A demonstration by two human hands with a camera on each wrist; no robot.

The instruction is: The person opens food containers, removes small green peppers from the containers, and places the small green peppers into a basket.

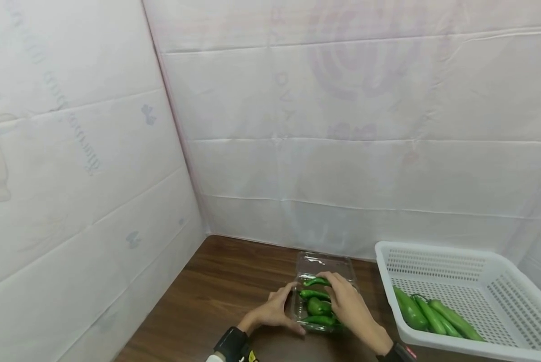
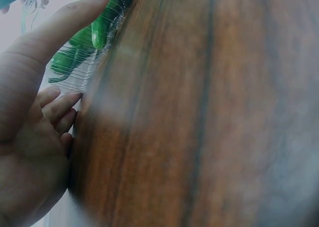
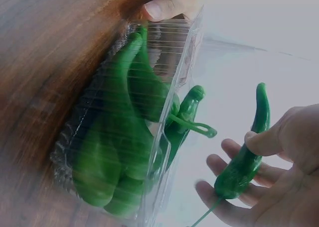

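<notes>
While the left hand braces the clear plastic box on the table from the head view, the right hand hovers over it pinching a green pepper — a clumsy drop could tip the light box. At the left wrist, straight fingers merely press its wall, so it might slide. At the right wrist, thumb and fingers hold the pepper loosely beside the box's open mouth — it could slip.

One clear container, one white basket, two hands

Head view high, looking down, wrist views close from opposite sides, all sharing the clear box.
</notes>
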